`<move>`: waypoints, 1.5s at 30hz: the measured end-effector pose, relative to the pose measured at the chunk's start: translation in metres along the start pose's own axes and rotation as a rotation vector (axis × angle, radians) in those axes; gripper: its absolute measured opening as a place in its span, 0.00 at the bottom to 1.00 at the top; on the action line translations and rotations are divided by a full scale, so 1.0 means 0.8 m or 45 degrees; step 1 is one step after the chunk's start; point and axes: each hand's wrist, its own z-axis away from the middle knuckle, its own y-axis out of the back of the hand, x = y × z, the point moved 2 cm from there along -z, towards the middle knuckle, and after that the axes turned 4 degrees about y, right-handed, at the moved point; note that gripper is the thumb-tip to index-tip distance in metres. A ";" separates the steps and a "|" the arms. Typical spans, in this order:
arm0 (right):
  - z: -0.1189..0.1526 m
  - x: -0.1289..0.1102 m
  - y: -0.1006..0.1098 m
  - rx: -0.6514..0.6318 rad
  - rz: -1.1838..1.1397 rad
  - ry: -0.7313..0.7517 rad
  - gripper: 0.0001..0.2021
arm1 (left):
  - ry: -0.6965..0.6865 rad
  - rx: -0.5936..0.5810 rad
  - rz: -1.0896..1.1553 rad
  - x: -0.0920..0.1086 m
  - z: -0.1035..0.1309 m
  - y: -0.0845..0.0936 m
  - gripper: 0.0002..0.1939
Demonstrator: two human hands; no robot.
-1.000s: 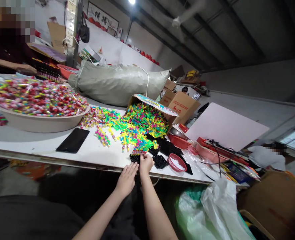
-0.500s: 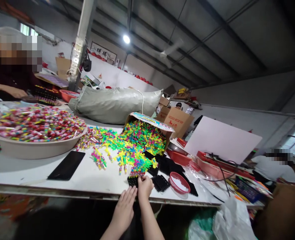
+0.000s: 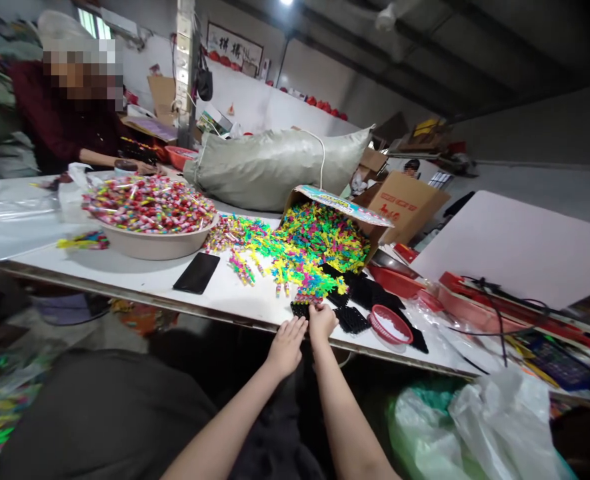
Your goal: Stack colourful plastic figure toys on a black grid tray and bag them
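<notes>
At the table's near edge, my left hand [image 3: 287,345] lies with its fingers stretched out and flat beside a black perforated rack [image 3: 301,309]. My right hand [image 3: 323,324] is closed over the right side of this rack, its fingers curled together; what they pinch is hidden. Small colourful toy pieces [image 3: 316,288] with red-and-white ends stand in rows at the rack's far part. Behind them, green, yellow, blue and pink pieces [image 3: 325,237] spill from a printed box [image 3: 345,205] on its side. More black racks [image 3: 352,320] lie to the right of my right hand.
A red basket [image 3: 391,325] with white contents stands on the right. To the left are a dark flat phone-like slab [image 3: 197,273] and a wide basin [image 3: 159,245] heaped with wrapped pieces. A big grey sack [image 3: 275,167] lies behind. A co-worker [image 3: 65,120] sits far left.
The camera view has tilted down and swung left, so more of my forearms and the floor shows. Both hands stay at the black rack in nearly the same pose.
</notes>
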 end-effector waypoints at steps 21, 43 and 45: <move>0.015 -0.004 0.017 -0.002 -0.032 0.151 0.07 | 0.856 0.244 -0.054 -0.171 -0.090 0.111 0.16; 0.025 -0.204 -0.113 -0.589 -0.256 0.262 0.22 | 1.030 0.791 0.918 -0.238 -0.078 0.092 0.07; 0.025 -0.210 -0.117 -0.606 -0.223 0.229 0.21 | 1.050 0.854 1.039 -0.243 -0.078 0.089 0.07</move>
